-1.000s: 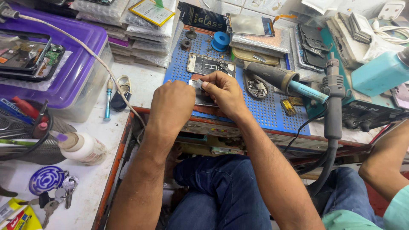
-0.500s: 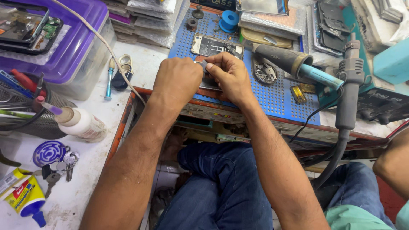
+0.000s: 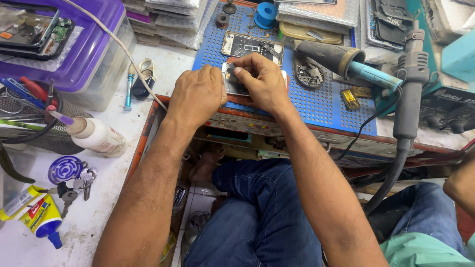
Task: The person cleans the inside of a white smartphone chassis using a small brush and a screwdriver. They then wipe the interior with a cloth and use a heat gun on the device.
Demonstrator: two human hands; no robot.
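Note:
My left hand (image 3: 197, 94) and my right hand (image 3: 262, 81) meet over an opened phone (image 3: 232, 81) lying on a blue perforated work mat (image 3: 316, 101). Both hands grip the phone's edges; the right thumb and fingers press on its upper part, hiding most of it. A second opened phone body (image 3: 252, 48) with exposed circuitry lies just beyond the hands on the same mat.
A hot-air gun handle (image 3: 341, 62) and a grey handpiece with hose (image 3: 408, 84) lie right of the hands. A purple-lidded box (image 3: 64, 44) holds phones at left. A squeeze bottle (image 3: 94, 136), keys (image 3: 71, 175), glue tube (image 3: 39, 217) and blue tape roll (image 3: 266, 12) lie around. Another person's arm (image 3: 460, 183) is at right.
The view has shifted downward and closer, so the bench appears higher in frame. My hands stay together on the phone, with the fingers slightly rearranged.

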